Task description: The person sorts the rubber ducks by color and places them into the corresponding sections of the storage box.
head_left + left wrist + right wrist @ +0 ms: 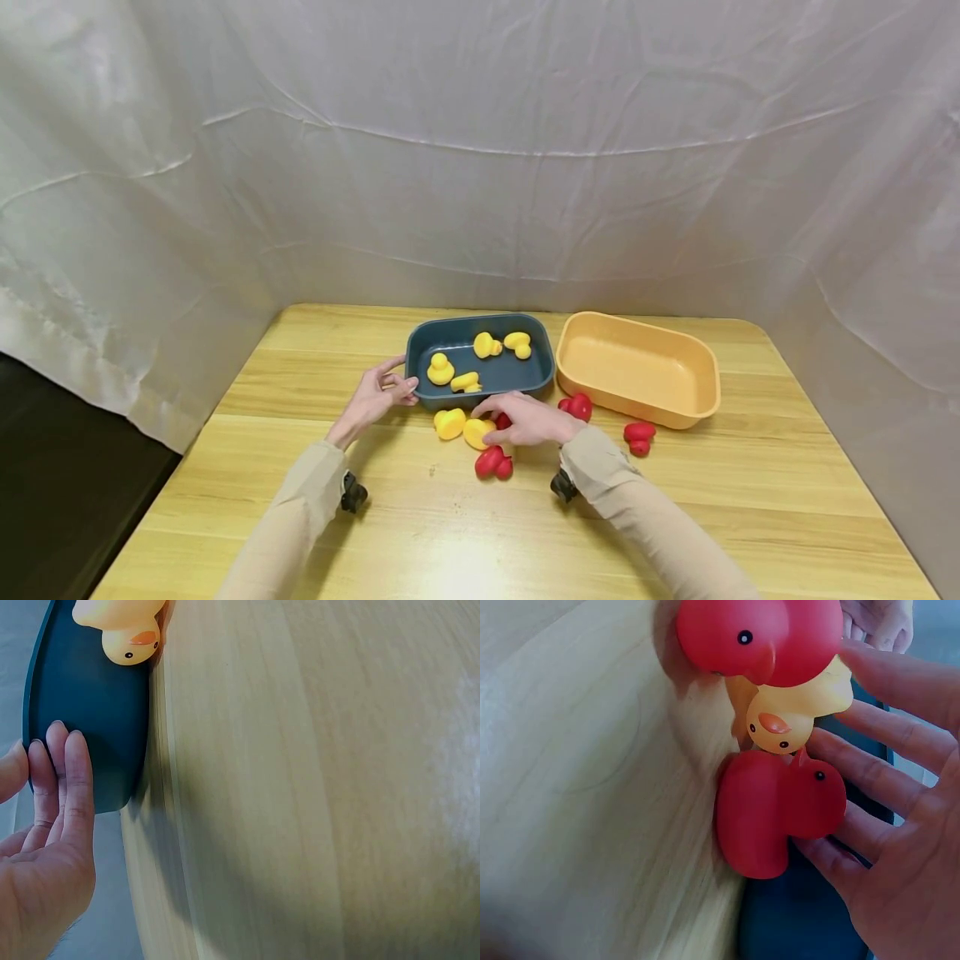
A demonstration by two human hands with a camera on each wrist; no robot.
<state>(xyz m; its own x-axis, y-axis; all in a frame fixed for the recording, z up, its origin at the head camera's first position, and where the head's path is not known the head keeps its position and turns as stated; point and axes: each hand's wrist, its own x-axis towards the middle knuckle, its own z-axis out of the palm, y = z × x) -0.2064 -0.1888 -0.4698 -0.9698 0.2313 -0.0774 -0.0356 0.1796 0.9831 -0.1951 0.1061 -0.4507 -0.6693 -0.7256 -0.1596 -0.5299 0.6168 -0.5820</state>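
My left hand (pixel 375 398) holds the left end of a dark blue bin (pixel 480 398), thumb at the rim and fingers against the outer wall. Several yellow rubber ducks (pixel 440 369) lie inside that bin. In front of it, my right hand (pixel 528 419) has thumb and index finger at either side of a yellow rubber duck (pixel 802 705), pinching it. Another yellow duck (pixel 449 423) sits just left of that one. Beneath the right palm is a red duck (pixel 772 814), partly hidden in the head view; a second red duck (pixel 493 462) lies nearer me.
An orange bin (pixel 637 367) stands right of the blue one, with no ducks visible in it. Two more red ducks, one (pixel 576 407) by its front left corner and one (pixel 639 437) before its front wall, lie on the wooden table (pixel 750 500). Pale curtains hang behind.
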